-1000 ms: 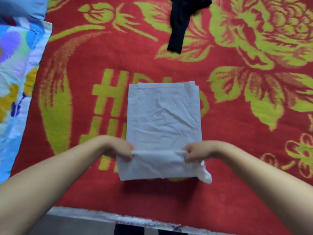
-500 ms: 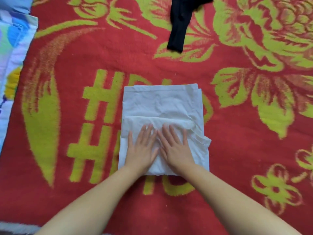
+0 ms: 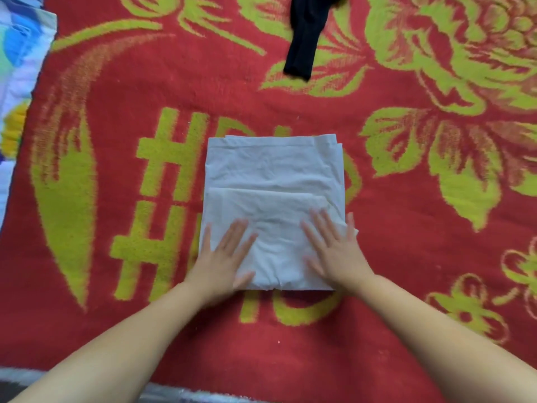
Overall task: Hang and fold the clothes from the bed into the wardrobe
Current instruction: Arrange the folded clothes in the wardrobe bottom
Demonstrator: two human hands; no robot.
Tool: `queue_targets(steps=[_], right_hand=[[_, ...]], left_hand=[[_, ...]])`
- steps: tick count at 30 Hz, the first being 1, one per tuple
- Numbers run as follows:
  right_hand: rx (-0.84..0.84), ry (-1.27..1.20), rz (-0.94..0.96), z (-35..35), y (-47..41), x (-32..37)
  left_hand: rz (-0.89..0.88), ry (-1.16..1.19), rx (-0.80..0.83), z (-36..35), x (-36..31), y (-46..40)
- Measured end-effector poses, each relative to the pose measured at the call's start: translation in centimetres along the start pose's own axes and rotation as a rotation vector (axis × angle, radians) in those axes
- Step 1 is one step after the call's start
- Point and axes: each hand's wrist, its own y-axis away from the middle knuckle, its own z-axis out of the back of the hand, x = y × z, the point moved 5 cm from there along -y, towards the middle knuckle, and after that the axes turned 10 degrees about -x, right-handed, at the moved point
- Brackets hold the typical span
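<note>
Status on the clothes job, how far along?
Done: white garment has its near end folded up. In hand: left hand and right hand press it flat on the red blanket. Left: black garment lies unfolded; no wardrobe in view.

Both hands lay flat, fingers spread: the left hand (image 3: 221, 257) and right hand (image 3: 334, 251) pressed the white folded garment (image 3: 273, 170), apart at its near corners.
</note>
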Motion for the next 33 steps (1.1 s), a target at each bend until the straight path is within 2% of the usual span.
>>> queue_targets(steps=[2, 4, 7, 10, 11, 12, 15, 17, 19, 22, 24, 25, 28, 29, 31, 32, 33], right_hand=[[0.138, 0.006, 0.198, -1.2, 2.9, 2.7], [0.244, 0.009, 0.138, -1.9, 4.0, 2.7], [0.284, 0.013, -0.035, -1.2, 3.2, 1.2], [0.282, -0.002, 0.004, 1.0, 2.2, 1.4], [0.363, -0.048, 0.034, 1.9, 2.5, 1.7], [0.464, -0.132, 0.046, 2.6, 2.8, 1.9], [0.785, -0.381, 0.037, 6.0, 3.5, 2.5], [0.892, -0.412, 0.025, 8.2, 2.6, 1.5], [0.803, -0.461, -0.041, 10.0, -0.1, -0.5], [0.494, -0.564, -0.234, 10.2, -5.0, -3.7], [0.360, -0.533, -0.372, 8.6, -7.7, -5.2], [0.301, -0.511, -0.430, 7.6, -8.6, -5.6], [-0.020, -0.419, -0.637, 6.0, -9.7, -5.7], [-0.192, -0.354, -0.634, 6.3, -9.6, -4.9], [-0.436, -0.251, -0.468, 6.6, -9.5, -1.4], [-0.453, -0.244, -0.363, 6.1, -9.4, 1.1], [-0.399, -0.242, -0.268, 4.8, -9.4, 3.6]], left_hand=[[-0.117, -0.003, 0.082, -0.4, -1.2, 3.0], [-0.050, -0.041, 0.128, -0.7, -0.6, 4.6], [-0.005, -0.050, 0.048, 0.2, 1.1, 4.0], [-0.082, 0.040, 0.048, 2.2, 1.8, 2.7], [-0.073, 0.099, 0.069, 3.0, 1.8, 2.2], [-0.008, 0.168, 0.148, 4.0, 2.1, 1.8], [0.302, 0.496, 0.656, 6.5, 3.1, 1.2], [0.397, 0.708, 0.709, 8.4, 4.4, -0.1], [0.523, 0.869, 0.605, 10.3, 6.5, -2.2], [0.782, 1.001, 0.496, 10.3, 9.3, -5.2], [0.883, 0.969, 0.459, 8.3, 10.7, -6.9], [0.930, 0.941, 0.390, 7.2, 11.2, -7.6], [1.001, 0.591, -0.011, 5.5, 12.2, -8.5], [0.970, 0.462, -0.146, 5.8, 11.6, -8.5], [0.768, 0.271, -0.312, 6.5, 8.4, -8.7], [0.614, 0.201, -0.315, 6.1, 6.0, -8.8], [0.472, 0.128, -0.268, 5.1, 3.5, -8.8]])
